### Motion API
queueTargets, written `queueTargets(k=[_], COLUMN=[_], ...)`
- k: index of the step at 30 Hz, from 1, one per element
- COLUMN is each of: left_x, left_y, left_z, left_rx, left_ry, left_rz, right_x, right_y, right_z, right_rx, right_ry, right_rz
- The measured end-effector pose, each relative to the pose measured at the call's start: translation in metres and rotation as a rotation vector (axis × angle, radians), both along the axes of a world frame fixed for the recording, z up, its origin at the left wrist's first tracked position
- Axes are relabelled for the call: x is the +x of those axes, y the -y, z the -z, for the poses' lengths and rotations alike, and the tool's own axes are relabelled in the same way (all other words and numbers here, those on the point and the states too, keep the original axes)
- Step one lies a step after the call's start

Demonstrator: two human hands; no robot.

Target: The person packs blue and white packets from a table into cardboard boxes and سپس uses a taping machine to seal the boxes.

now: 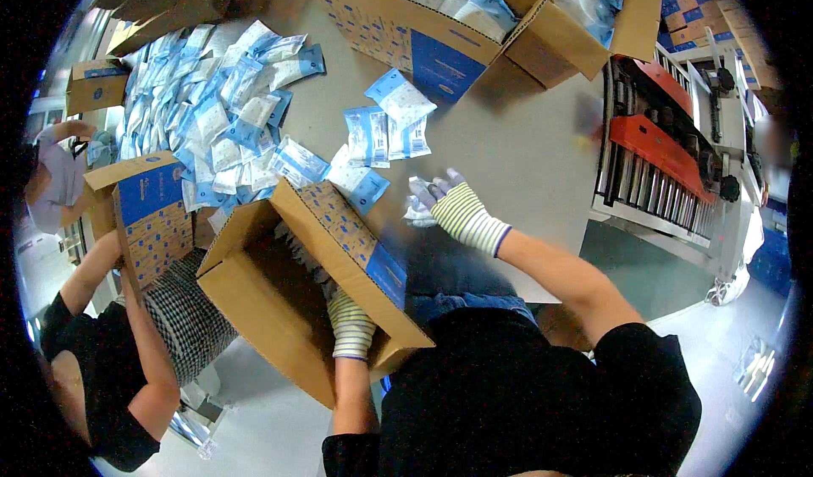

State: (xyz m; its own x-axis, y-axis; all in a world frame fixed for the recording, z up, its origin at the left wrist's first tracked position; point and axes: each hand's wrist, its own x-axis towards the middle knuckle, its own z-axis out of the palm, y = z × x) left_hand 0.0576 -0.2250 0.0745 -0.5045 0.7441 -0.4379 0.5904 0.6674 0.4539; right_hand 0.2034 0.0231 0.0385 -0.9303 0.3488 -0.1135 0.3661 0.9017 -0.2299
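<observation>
My left hand (350, 329), in a yellow-and-white striped glove, reaches into an open brown cardboard box (262, 308). This box tilts over the table's near edge, its opening toward me. Greyish glove fingers extend along its shaded inside, but their grip is unclear. My right hand (449, 206), gloved alike, hovers over the table with its fingers apart. Nothing I can make out is held in it. Nearest to it are blue-and-white soft packets: one (360, 181) beside the box and a small cluster (389, 121) farther away.
A large heap of packets (220, 113) covers the table's left side. Two packed cartons (423, 41) (584, 33) stand at the back. On the right is a roller conveyor (660, 155) with red parts. Another person at left holds a carton (152, 215).
</observation>
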Motion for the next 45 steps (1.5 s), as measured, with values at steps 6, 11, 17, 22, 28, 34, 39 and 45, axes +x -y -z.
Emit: queueTargets(k=[6, 11, 17, 22, 28, 34, 39, 45], left_x=[-0.002, 0.0, -0.001, -0.006, -0.001, -0.005, -0.008, 0.013], left_y=[0.017, 0.028, 0.029, 0.01, 0.016, 0.018, -0.009, -0.017], left_z=[0.023, 0.037, 0.037, 0.011, 0.03, 0.031, -0.014, -0.059], left_rx=[-0.096, 0.097, -0.052, -0.216, -0.162, -0.079, -0.364, -0.296], left_ry=[0.25, 0.32, 0.001, 0.073, 0.025, 0.035, 0.006, 0.152], left_rz=[-0.171, -0.29, 0.058, 0.088, 0.009, 0.03, 0.276, 0.195], right_x=[-0.05, -0.118, -0.132, -0.034, 0.092, 0.062, 0.021, 0.023], right_y=[-0.056, -0.132, -0.155, -0.099, -0.017, -0.057, -0.062, -0.058], right_z=[-0.063, -0.056, 0.031, 0.067, 0.054, -0.042, -0.027, -0.063], right_rx=[-0.445, -0.521, -0.458, -1.817, -1.906, -0.226, -0.164, -0.376], right_ry=[0.499, 0.106, 0.173, -0.58, -0.22, 0.228, 0.606, 0.424], right_rz=[0.137, 0.339, 0.559, 1.011, 1.131, 0.168, -0.151, 0.047])
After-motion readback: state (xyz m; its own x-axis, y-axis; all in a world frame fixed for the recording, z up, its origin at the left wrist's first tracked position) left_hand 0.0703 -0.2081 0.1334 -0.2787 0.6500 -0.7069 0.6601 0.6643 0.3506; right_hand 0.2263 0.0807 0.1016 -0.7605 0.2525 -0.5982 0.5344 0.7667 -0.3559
